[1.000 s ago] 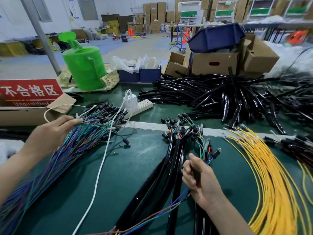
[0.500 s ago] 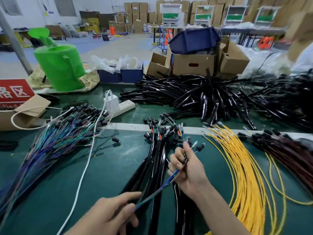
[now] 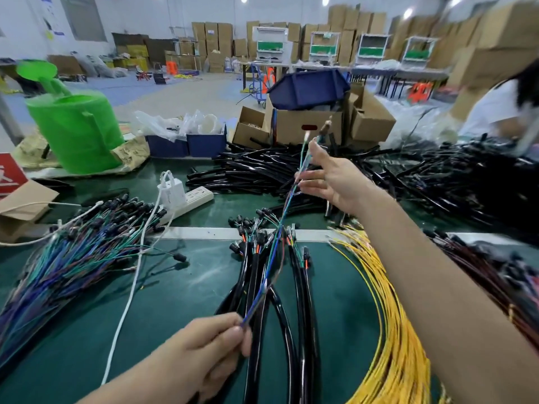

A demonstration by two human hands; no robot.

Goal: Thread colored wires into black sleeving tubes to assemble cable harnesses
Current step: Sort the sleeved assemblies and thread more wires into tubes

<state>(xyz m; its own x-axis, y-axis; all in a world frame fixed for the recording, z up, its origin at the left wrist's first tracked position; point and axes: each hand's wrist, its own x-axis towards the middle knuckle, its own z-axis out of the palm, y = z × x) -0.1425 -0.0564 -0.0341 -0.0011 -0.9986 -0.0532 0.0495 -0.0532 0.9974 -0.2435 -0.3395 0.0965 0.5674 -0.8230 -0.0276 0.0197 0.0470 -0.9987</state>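
A thin bunch of colored wires [image 3: 275, 252], blue, green and brown, stretches taut in the air between my two hands. My left hand [image 3: 204, 345] pinches its near end low over the green mat. My right hand [image 3: 326, 176] is raised far forward and pinches the far end near the connector, with its other fingers spread. Under the wires lie finished harnesses in black sleeving [image 3: 277, 301]. A heap of empty black sleeving tubes [image 3: 262, 173] fills the back of the table.
Loose colored wires [image 3: 67, 258] fan out at left, crossed by a white cable [image 3: 128, 301] from a power strip [image 3: 189, 199]. Yellow wires [image 3: 388, 330] curve at right, dark red ones [image 3: 495, 272] beyond. Green watering can [image 3: 75, 129] and cardboard boxes [image 3: 309, 126] stand behind. A person [image 3: 495, 109] sits far right.
My right hand has lifted and reached forward, pulling the wire bunch out straight. My left hand has kept its pinch on the near end. The view has tilted up slightly.
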